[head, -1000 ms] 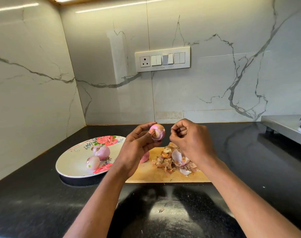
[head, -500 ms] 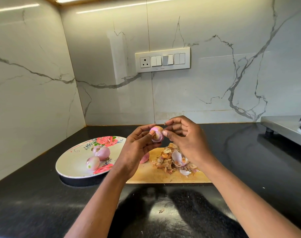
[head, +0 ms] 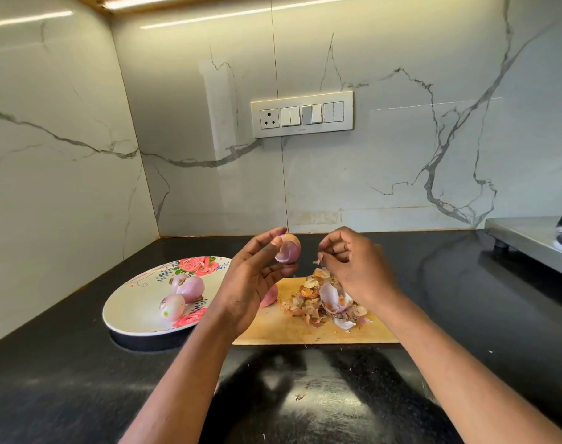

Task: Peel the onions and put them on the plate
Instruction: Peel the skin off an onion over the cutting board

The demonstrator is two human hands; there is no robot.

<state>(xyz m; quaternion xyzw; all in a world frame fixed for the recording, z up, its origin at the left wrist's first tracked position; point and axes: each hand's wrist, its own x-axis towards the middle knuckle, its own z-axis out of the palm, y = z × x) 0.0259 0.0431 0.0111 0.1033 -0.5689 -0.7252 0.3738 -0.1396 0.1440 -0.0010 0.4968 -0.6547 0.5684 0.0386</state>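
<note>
- Left hand (head: 250, 283) grips a small onion (head: 288, 249) btwn thumb & fingertips, raised above the countertop, palm turned toward the camera.
- Right hand (head: 353, 267) just beside the onion at its 3 o'clock, not touching it; fingers curled in, pinching a tiny scrap of skin (head: 316, 261) at the tips.
- Held onion looks mostly peeled: pale pink-purple, w/ a yellowish patch on top.
- Peel pile (head: 324, 299) sits under the right hand, at 5 o'clock from the held onion, on a wooden cutting board (head: 305, 333); brown papery bits plus some pink-white layers.
- Pinkish onion piece (head: 270, 297) on the board, partly hidden behind the left hand; can't tell if whole.
- Floral plate (head: 129, 315) at 9 o'clock from the board, touching or just beside its left edge; rose print on rim.
- Two peeled onions on the plate: one (head: 190, 287) toward the far side, one (head: 171, 306) nearer, touching or nearly so.
- Black countertop (head: 65, 379) under all; one stray peel flake (head: 300, 396) at 6 o'clock from the board.
- Marble wall behind, w/ a switch panel (head: 302, 114) at 12 o'clock.
- Steel ledge (head: 529, 235) at far 3 o'clock.
</note>
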